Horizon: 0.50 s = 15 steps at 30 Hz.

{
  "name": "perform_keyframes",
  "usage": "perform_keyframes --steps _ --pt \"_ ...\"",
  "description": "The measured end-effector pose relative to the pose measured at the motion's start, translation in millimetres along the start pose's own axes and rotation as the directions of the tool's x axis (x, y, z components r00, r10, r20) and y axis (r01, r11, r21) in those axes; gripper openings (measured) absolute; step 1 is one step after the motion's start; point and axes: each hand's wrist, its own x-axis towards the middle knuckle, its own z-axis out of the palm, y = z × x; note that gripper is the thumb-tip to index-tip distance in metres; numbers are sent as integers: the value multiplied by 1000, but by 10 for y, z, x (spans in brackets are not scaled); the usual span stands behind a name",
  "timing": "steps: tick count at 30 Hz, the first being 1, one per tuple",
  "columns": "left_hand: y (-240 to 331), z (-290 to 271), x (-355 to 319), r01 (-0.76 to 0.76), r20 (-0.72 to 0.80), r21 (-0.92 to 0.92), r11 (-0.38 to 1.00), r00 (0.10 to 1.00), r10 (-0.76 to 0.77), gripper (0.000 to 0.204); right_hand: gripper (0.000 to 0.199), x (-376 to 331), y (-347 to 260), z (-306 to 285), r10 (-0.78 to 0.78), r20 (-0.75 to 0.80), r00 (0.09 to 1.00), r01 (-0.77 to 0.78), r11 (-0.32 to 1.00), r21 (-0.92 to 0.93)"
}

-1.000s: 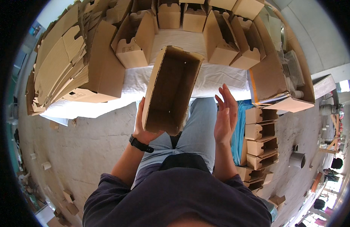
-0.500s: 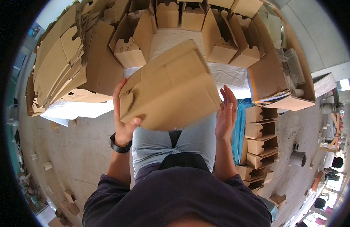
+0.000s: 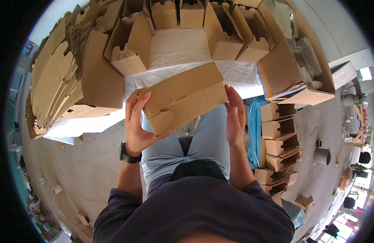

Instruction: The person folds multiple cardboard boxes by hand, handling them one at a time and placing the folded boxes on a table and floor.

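Note:
A brown cardboard box [image 3: 187, 97], slim and long, is held tilted above my lap, its right end higher than its left. My left hand [image 3: 135, 125], with a dark watch on the wrist, grips the left end, thumb on the upper face and fingers underneath. A notched flap edge shows along its near side. My right hand [image 3: 234, 117] is at the other end, fingers stretched out and fingertips at the box's edge; whether they press on it I cannot tell. Beyond lies a table with a white cloth [image 3: 181, 46].
Open-topped cardboard bins [image 3: 132, 44] stand around the cloth's far side. Flattened cardboard sheets [image 3: 53, 85] lean in a stack at the left. To my right, several small boxes [image 3: 282, 129] are stacked beside a blue plastic sheet [image 3: 256, 133]. A grey bucket [image 3: 322, 156] stands on the floor.
The cardboard, which showed a broad flat face, now looks narrower and more box-shaped, with its notched edge turned toward me. My right hand has come in closer to its end.

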Motion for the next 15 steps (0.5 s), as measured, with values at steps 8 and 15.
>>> perform_keyframes --steps 8,15 --pt "-203 -24 -193 122 -18 -215 969 992 -128 99 65 -94 -32 -21 34 143 989 -41 998 49" --pt "-396 113 -717 431 173 -783 449 844 -508 77 93 -278 -60 -181 57 39 998 -61 991 122"
